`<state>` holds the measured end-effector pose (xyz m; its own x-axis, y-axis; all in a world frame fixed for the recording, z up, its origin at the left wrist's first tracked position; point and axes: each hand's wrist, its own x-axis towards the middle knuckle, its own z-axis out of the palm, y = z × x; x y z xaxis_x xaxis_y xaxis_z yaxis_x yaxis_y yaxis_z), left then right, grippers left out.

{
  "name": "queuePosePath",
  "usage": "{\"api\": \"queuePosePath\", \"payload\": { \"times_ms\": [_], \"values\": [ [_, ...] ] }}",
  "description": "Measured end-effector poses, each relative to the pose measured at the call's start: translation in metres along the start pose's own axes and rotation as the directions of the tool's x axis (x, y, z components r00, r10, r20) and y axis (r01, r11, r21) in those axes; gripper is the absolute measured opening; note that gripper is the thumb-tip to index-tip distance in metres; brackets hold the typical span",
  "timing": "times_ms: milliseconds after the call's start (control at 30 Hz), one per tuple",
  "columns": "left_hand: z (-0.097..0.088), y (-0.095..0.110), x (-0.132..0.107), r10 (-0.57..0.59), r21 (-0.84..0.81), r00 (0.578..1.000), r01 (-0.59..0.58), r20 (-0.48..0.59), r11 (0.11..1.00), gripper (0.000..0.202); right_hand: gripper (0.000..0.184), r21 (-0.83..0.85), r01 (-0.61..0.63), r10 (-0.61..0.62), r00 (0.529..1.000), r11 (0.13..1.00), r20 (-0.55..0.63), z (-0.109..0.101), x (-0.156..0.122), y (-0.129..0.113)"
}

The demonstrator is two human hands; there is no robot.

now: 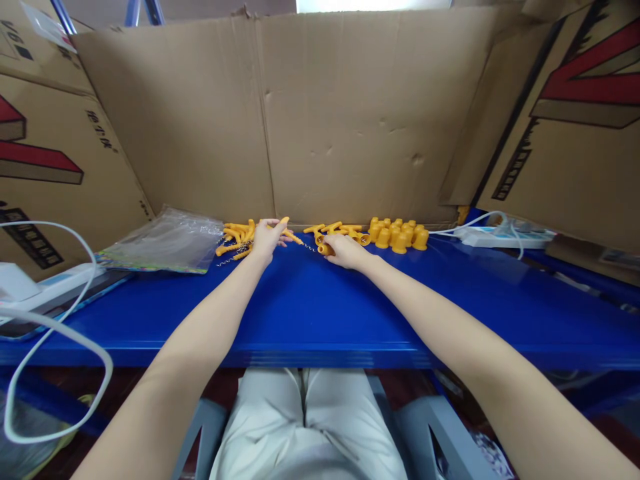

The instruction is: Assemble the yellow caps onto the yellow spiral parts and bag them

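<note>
My left hand is closed around a yellow-handled corkscrew, its metal spiral pointing right. Fingers of my right hand grip a yellow plastic cap, whose open end faces the spiral tip. The tip is close to the cap, but I cannot tell if it is inside. Beside my left hand lies a loose pile of yellow corkscrews. Just behind my right hand are several yellow T-shaped pieces. To the right, yellow caps stand grouped in rows.
A blue table lies under my forearms. Clear plastic bags rest at the left. Cardboard walls off the back. White power strips lie left and right, and a white cable loops over the left front edge.
</note>
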<state>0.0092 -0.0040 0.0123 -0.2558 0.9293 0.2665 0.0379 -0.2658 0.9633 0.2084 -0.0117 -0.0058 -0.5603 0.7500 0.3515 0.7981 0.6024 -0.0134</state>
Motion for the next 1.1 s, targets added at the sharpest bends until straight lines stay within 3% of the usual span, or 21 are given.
{"api": "queuePosePath", "payload": {
  "times_ms": [267, 600, 833, 933, 1000, 1100],
  "values": [
    [-0.001, 0.000, 0.000, -0.104, -0.030, 0.992, 0.107, 0.066, 0.994, 0.016, 0.028, -0.058, 0.030, -0.029, 1.000, 0.998, 0.004, -0.002, -0.001, -0.003],
    [0.000, 0.005, -0.004, -0.126, -0.004, 0.991, 0.126, 0.049, 0.992, 0.010, 0.027, -0.067, -0.139, 0.143, 0.987, 0.988, 0.070, 0.002, 0.000, 0.002],
    [-0.002, 0.001, -0.003, -0.172, 0.044, 0.977, 0.168, 0.125, 0.985, 0.012, 0.028, 0.098, 0.019, -0.018, 1.000, 0.995, -0.005, 0.014, 0.002, 0.010],
    [0.000, -0.004, -0.004, -0.237, 0.143, 0.951, 0.211, 0.200, 0.967, 0.016, 0.031, 0.118, -0.005, 0.004, 1.000, 0.993, 0.010, 0.016, 0.003, 0.010],
    [0.002, -0.008, -0.006, -0.273, 0.294, 0.930, 0.197, 0.246, 0.935, 0.024, 0.031, 0.121, -0.023, 0.021, 1.000, 0.992, 0.019, 0.017, 0.004, 0.009],
    [0.003, -0.012, -0.011, -0.182, 0.600, 0.929, -0.052, 0.323, 0.798, 0.040, 0.029, 0.140, -0.003, 0.001, 1.000, 0.990, 0.013, 0.017, 0.003, 0.008]
  ]
}}
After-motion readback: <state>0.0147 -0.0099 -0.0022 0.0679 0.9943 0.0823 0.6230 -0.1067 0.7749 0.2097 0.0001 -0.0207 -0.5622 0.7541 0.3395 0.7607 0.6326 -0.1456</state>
